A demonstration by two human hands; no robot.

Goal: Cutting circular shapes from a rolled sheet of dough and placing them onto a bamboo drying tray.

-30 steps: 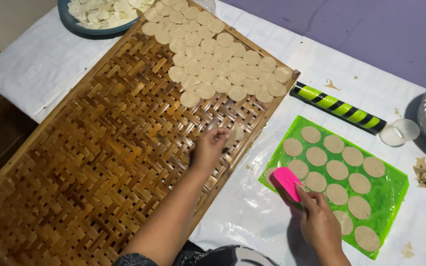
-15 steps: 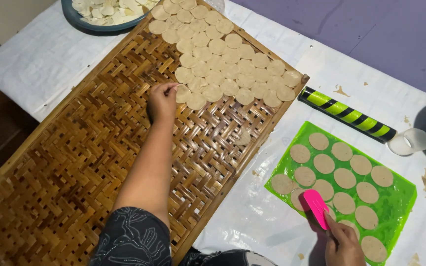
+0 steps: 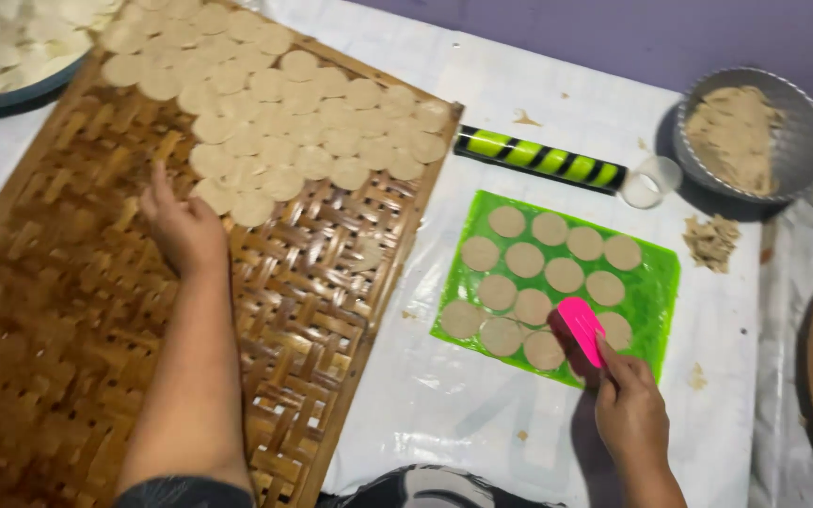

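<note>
Dough rounds (image 3: 275, 122) fill woven tray's (image 3: 68, 376) far end.

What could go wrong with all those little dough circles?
The pink scraper in the right hand is pushing under thin dough circles on the green mat; one could tear or fold if it sticks. On the woven tray the dough rounds overlap, so they might stick together. The left hand rests right beside the lowest row and could nudge it out of place.
</note>
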